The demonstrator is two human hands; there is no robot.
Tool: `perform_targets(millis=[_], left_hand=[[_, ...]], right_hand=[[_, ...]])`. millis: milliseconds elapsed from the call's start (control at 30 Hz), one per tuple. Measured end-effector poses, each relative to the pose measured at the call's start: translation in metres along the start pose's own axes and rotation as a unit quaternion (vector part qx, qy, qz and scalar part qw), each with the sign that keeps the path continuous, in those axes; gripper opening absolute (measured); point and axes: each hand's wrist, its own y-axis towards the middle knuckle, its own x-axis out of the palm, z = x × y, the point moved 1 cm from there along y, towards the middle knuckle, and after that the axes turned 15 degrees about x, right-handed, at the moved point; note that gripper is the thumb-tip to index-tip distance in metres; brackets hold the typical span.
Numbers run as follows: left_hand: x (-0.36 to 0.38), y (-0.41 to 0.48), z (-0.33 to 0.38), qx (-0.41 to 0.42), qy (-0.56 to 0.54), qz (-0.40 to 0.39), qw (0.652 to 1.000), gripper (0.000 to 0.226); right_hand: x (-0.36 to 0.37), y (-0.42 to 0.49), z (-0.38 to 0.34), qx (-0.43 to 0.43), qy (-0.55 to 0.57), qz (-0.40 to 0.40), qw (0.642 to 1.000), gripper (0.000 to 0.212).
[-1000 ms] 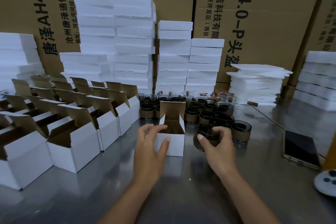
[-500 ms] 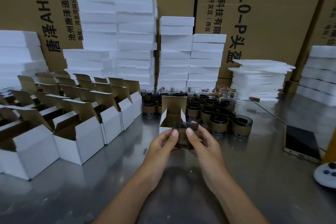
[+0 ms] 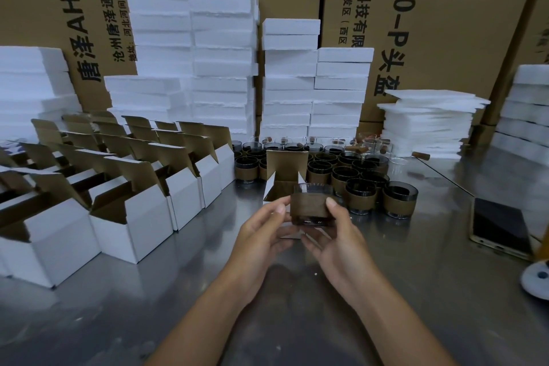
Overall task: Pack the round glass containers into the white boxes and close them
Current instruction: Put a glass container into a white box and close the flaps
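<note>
I hold one round glass container (image 3: 312, 205), dark glass with a brown paper band, between both hands just above the steel table. My left hand (image 3: 263, 232) grips its left side with thumb and fingers; my right hand (image 3: 332, 235) grips its right side and underside. Right behind it stands a small white box (image 3: 286, 184) with its brown-lined lid flap up, partly hidden by the container. More banded glass containers (image 3: 361, 194) stand clustered behind and to the right.
Rows of open white boxes (image 3: 130, 217) fill the left of the steel table (image 3: 267, 321). White foam stacks (image 3: 222, 53) and brown cartons line the back. A phone (image 3: 499, 229) lies at the right, a round white object (image 3: 536, 279) at the right edge.
My right hand lifted a container from the cluster and brought it to the middle; my left hand left the box and joined it. Both hands now hold the container slightly higher.
</note>
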Motion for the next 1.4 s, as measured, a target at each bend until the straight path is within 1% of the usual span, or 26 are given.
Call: perform_targets(millis=[100, 200, 367, 533, 600, 667, 733, 800, 833, 967, 1033, 1100, 1200, 1400], left_hand=[[0.0, -0.001, 0.002, 0.006, -0.007, -0.006, 1.0, 0.032], [0.0, -0.002, 0.002, 0.008, -0.012, -0.007, 1.0, 0.03], [-0.001, -0.003, 0.003, 0.011, -0.011, -0.012, 1.0, 0.031], [-0.001, -0.003, 0.003, 0.008, -0.001, -0.014, 1.0, 0.032], [-0.001, -0.003, 0.003, 0.005, 0.004, -0.015, 1.0, 0.032], [-0.001, -0.003, 0.003, 0.001, 0.011, -0.016, 1.0, 0.03], [0.0, -0.003, 0.002, -0.004, 0.013, -0.017, 1.0, 0.029], [0.0, -0.003, 0.002, -0.013, 0.008, -0.014, 1.0, 0.03], [0.0, -0.003, 0.002, -0.017, 0.004, -0.011, 1.0, 0.03], [0.001, -0.003, 0.0, -0.027, -0.007, -0.011, 1.0, 0.036], [0.002, -0.002, -0.002, -0.036, -0.017, -0.009, 0.999, 0.041], [0.003, -0.002, -0.002, -0.049, -0.036, -0.024, 0.998, 0.044], [0.003, -0.002, 0.0, -0.071, -0.063, -0.045, 0.994, 0.046], [0.003, -0.002, -0.001, -0.071, -0.065, -0.049, 0.994, 0.048]], right_hand=[[0.0, -0.002, -0.003, 0.036, 0.057, -0.01, 0.998, 0.032], [0.0, -0.005, -0.004, 0.061, 0.073, -0.018, 0.995, 0.043], [0.003, -0.006, -0.005, 0.076, 0.07, -0.019, 0.994, 0.047], [0.0, -0.005, -0.004, 0.067, 0.039, -0.017, 0.997, 0.046], [-0.001, -0.004, -0.003, 0.045, 0.011, -0.006, 0.999, 0.042], [-0.002, -0.003, -0.002, 0.003, -0.021, 0.009, 1.0, 0.04], [-0.001, -0.005, 0.0, -0.049, -0.059, 0.025, 0.997, 0.049], [-0.001, -0.007, 0.002, -0.095, -0.099, 0.049, 0.989, 0.058], [-0.001, -0.007, 0.003, -0.115, -0.12, 0.061, 0.984, 0.059], [-0.003, -0.007, 0.005, -0.182, -0.191, 0.096, 0.96, 0.056], [-0.003, -0.005, 0.007, -0.205, -0.219, 0.103, 0.948, 0.058], [-0.003, -0.004, 0.01, -0.225, -0.247, 0.108, 0.936, 0.065], [-0.002, -0.004, 0.012, -0.258, -0.29, 0.117, 0.914, 0.065], [-0.002, -0.003, 0.013, -0.276, -0.29, 0.096, 0.911, 0.065]])
